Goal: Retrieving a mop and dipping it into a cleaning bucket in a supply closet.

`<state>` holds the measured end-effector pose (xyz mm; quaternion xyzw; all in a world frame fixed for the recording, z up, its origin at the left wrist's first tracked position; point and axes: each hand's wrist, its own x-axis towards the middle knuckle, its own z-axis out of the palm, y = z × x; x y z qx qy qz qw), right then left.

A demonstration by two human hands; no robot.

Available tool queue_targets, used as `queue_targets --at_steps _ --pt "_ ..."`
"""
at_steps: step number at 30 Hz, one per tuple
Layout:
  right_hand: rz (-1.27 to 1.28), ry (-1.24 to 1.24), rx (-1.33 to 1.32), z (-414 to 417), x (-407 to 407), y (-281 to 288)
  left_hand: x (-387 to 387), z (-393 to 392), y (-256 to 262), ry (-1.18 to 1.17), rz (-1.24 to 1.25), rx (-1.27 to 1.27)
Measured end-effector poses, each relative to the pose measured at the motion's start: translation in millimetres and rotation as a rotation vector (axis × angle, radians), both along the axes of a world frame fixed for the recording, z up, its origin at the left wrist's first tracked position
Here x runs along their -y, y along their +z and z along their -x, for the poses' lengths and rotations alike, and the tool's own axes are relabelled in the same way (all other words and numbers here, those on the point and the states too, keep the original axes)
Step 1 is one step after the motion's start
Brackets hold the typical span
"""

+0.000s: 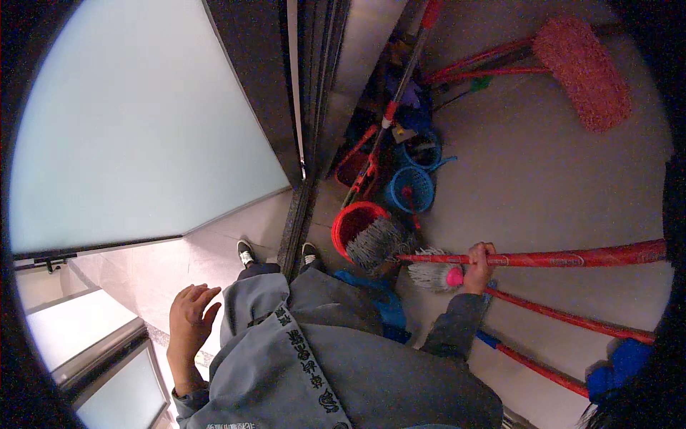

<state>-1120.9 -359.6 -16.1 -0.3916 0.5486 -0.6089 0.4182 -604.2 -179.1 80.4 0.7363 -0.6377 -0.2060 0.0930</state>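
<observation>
My right hand (478, 268) grips the red handle (568, 257) of a mop, which extends to the right edge of the view. Its grey string head (379, 244) hangs over the rim of a red bucket (338, 230), partly covering the opening. Just below that handle, a second mop with a pale string head (427, 271) and a pink collar (455, 276) is partly hidden by my right hand. My left hand (194, 316) is raised on the other side of my body, its fingers apart and nothing in it.
Blue baskets (411, 189) and a red dustpan (351, 170) stand beyond the bucket. A pink-red flat mop (584, 75) leans against the wall. More red handles (568, 316) lean at right. Leftward are a door frame (308, 107) and a frosted glass panel (144, 128).
</observation>
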Motion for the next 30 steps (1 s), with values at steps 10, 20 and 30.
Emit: queue_targets --at_steps 10,20,30 --pt "0.01 0.034 0.027 -5 -1 6 1 2 -1 -0.018 0.051 -0.007" --pt "0.03 0.013 0.079 0 -11 13 4 3 2 -0.039 0.041 -0.01" --pt "0.015 0.051 0.054 3 -11 16 5 2 6 -0.042 -0.018 -0.025"
